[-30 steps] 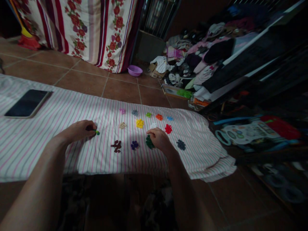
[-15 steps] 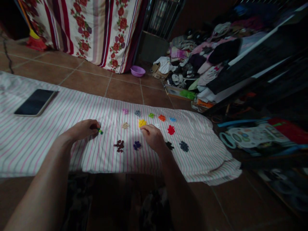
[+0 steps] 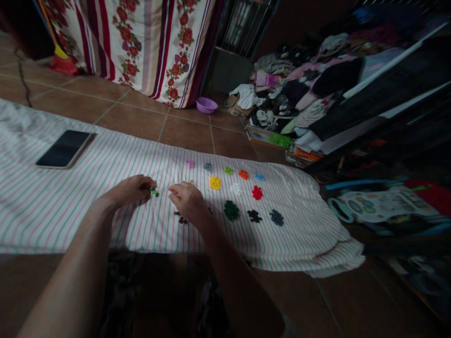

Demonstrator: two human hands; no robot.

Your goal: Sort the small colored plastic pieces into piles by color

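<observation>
My left hand (image 3: 131, 191) is closed in a pinch around a small cluster of green and light-green plastic pieces (image 3: 155, 192), low over the striped cloth. To its right, my right hand (image 3: 189, 201) has its fingers pressed together, a short gap from the cluster. Whatever those fingers may hold is too small to make out. Under and behind the right hand, a tan pile and a dark brown pile (image 3: 182, 218) are partly covered. A yellow pile (image 3: 215, 182) and a dark green pile (image 3: 231, 211) of small pieces lie farther right.
More colour-sorted piles, among them red (image 3: 257, 192), white (image 3: 236, 188) and black (image 3: 254, 216), lie on the striped cloth (image 3: 116, 155). A phone (image 3: 65, 149) rests at the left. Beyond stand a purple basin (image 3: 206, 105) and heaped clothes (image 3: 282, 89).
My right hand has moved left from the yellow pile towards my left hand, uncovering the white and dark green piles. My left hand keeps its pinch on the green cluster. The view has shifted slightly.
</observation>
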